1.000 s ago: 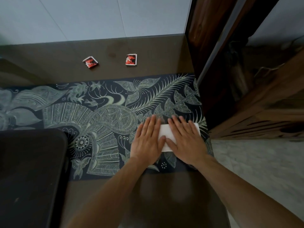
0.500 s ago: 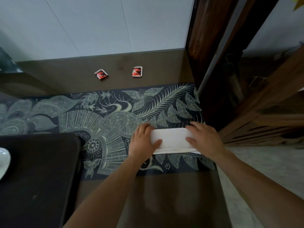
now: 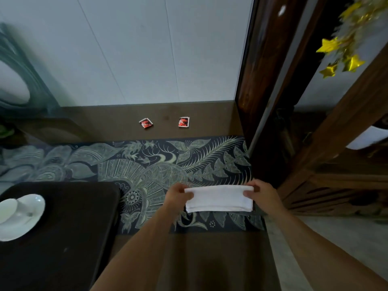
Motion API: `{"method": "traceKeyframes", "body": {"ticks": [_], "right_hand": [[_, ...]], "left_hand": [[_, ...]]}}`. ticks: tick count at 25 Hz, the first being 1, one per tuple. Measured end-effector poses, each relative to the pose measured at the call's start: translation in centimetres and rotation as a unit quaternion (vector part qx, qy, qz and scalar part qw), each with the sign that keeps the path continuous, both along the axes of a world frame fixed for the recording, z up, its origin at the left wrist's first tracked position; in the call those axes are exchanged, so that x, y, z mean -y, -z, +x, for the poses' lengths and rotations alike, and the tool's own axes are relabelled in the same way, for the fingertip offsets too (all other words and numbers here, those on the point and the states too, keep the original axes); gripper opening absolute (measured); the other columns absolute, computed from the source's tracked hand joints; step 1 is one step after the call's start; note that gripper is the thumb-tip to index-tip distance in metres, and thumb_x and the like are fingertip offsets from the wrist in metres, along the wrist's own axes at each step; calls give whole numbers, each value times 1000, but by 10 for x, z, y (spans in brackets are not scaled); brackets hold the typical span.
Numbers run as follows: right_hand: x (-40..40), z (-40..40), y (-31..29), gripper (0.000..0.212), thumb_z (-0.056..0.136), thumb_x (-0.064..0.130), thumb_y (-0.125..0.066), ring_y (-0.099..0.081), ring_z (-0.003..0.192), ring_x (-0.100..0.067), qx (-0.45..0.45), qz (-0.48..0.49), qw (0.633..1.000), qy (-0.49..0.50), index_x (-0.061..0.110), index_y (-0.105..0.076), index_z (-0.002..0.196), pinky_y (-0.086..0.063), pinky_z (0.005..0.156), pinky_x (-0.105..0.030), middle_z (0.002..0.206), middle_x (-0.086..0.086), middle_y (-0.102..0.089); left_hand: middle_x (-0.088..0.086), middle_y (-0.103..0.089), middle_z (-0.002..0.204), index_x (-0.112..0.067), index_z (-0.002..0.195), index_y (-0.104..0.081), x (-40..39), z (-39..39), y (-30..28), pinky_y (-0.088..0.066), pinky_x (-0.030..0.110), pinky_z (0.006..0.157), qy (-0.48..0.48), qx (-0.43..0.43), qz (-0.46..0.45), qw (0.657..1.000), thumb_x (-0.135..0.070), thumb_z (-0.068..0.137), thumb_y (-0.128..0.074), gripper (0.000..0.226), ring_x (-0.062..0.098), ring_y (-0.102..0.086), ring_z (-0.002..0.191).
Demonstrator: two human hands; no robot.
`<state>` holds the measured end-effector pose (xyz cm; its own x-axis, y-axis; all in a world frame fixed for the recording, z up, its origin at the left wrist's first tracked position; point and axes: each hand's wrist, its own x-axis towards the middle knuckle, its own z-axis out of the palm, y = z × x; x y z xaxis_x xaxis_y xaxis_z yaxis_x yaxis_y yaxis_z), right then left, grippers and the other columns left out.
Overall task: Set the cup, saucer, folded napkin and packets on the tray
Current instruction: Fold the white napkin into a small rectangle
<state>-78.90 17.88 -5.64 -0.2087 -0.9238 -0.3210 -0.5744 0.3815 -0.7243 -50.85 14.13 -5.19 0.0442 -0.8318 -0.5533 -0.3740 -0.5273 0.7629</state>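
Note:
A white folded napkin (image 3: 219, 198) is held just above the patterned runner, stretched between my two hands. My left hand (image 3: 176, 196) pinches its left end and my right hand (image 3: 262, 194) pinches its right end. A black tray (image 3: 69, 227) lies at the lower left. On its left part stands a white saucer (image 3: 27, 221) with a white cup (image 3: 7, 210) on it, both cut by the frame's edge. Two red and white packets lie on the brown tabletop near the wall, the left packet (image 3: 145, 123) and the right packet (image 3: 184, 122).
A dark runner (image 3: 147, 164) with a pale leaf pattern covers the brown table (image 3: 210, 259). A wooden door frame (image 3: 264, 80) and carved wooden furniture (image 3: 336, 185) stand at the right. The table's right edge drops to a pale floor. Gold star ornaments (image 3: 344, 53) hang at the upper right.
My hands went from pressing flat on the napkin to gripping its two ends and lifting it. The view tilted up, bringing the cup and saucer on the tray into sight.

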Motion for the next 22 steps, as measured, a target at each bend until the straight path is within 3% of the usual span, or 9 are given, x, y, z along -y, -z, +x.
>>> {"method": "traceKeyframes", "body": {"ticks": [2,4,6,9,11,16,22], "right_hand": [[-8,4,-14,15,82,19,-75,-61,86,-16,70,-18,997,19,27,-62,86,-46,67,-29,90,4,-65],[-11,13,-29,18,81,21,-76,-61,86,-13,115,-41,992,35,32,-62,84,-44,63,-25,92,5,-65],[-14,23,-42,16,82,25,-76,-61,87,-12,150,-64,986,43,33,-63,87,-46,63,-25,96,5,-66],[-23,42,-62,17,83,29,-74,-62,94,-18,179,-94,979,33,30,-65,97,-56,76,-39,102,3,-65],[-32,61,-75,20,83,31,-74,-62,95,-17,195,-125,972,32,30,-65,101,-55,79,-41,102,6,-65],[-53,130,-102,15,87,33,-69,-58,83,6,219,-212,952,26,42,-60,96,-46,70,-28,92,26,-62],[-56,226,-111,13,90,35,-65,-60,87,-7,214,-220,952,-8,39,-56,98,-48,67,-23,99,7,-63]], "left_hand": [[7,-64,92,-10,99,-66,-14,9,-12,-48,25,66,-37,-63,9,997,-5,87,-67,14,16,-57,75],[9,-65,95,-11,95,-67,-24,21,-24,-46,33,74,-78,-113,-3,991,-8,87,-68,8,20,-57,76],[12,-65,99,-11,94,-67,-31,34,-39,-46,39,74,-96,-169,-19,981,-13,88,-68,6,24,-59,80],[11,-62,102,-13,97,-67,-41,60,-64,-54,35,65,-99,-253,-59,961,-20,89,-67,10,26,-62,85],[7,-62,100,-18,96,-67,-49,78,-79,-54,31,63,-98,-283,-91,950,-25,88,-67,10,24,-60,87],[3,-63,96,-21,97,-65,-71,129,-103,-53,34,64,-136,-305,-151,930,-29,89,-67,11,19,-59,85],[1,-66,96,-24,101,-66,-95,214,-110,-51,37,72,-156,-248,-206,934,-32,93,-62,12,17,-58,85]]}}
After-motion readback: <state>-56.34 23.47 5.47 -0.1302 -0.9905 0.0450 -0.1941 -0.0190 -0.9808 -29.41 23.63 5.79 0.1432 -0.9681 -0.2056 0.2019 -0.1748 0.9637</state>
